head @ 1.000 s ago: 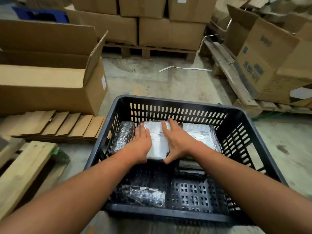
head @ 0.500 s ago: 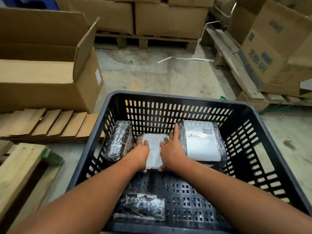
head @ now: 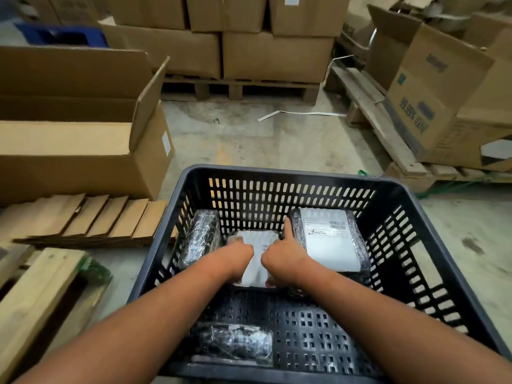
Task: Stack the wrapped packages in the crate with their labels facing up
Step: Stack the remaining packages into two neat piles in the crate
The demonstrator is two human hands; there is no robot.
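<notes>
While both hands press on it, four wrapped packages counted inside one black crate (head: 291,173). Middle package (head: 259,246), label up, gripped on either side by left hand (head: 239,254) and right hand (head: 285,257), fingers curled over its edges. Left of the hands, dark package (head: 199,238) leaning on the wall; right, touching the right hand, labelled package (head: 329,239) face up; nearer than the hands, loose package (head: 235,343) on the floor. Versus half a second ago, hands closer together, covering more label.
</notes>
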